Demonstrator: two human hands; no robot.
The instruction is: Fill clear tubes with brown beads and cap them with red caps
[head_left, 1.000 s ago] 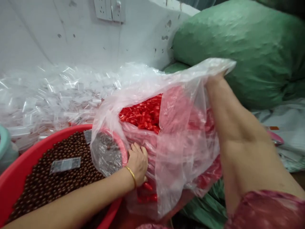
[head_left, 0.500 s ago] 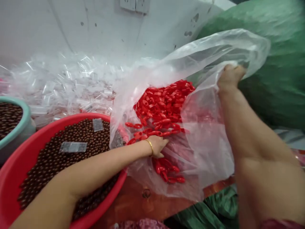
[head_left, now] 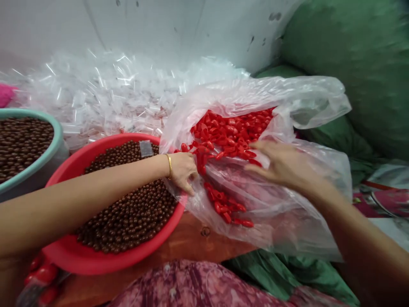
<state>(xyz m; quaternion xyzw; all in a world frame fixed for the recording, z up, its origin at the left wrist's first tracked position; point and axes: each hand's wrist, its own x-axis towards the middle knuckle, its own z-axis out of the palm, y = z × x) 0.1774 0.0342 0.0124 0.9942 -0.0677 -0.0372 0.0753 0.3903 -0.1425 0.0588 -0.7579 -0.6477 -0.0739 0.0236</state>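
Observation:
A clear plastic bag (head_left: 306, 217) lies with its mouth towards me, holding a heap of small red plastic pieces (head_left: 233, 132). A smaller cluster of these pieces lies near the bag's front. My left hand (head_left: 183, 168), with a gold bangle on its wrist, is at the bag's left edge, fingers curled on the film. My right hand (head_left: 279, 164), a little blurred, reaches in from the right over the bag's mouth. Its thumb and fingers are apart beside the heap, and nothing shows between them.
A red basin (head_left: 108, 266) of brown beads stands at left, partly under my left forearm, with a small clear plastic piece (head_left: 146, 148) on the beads. Further left is a light blue basin (head_left: 59, 140) of brown beads. Clear packets (head_left: 111, 94) are piled behind; green sacks (head_left: 348, 72) stand at right.
My right hand has let go of the raised bag rim and come down to the heap; the rim has sunk. My left hand has moved left from inside the bag to its edge.

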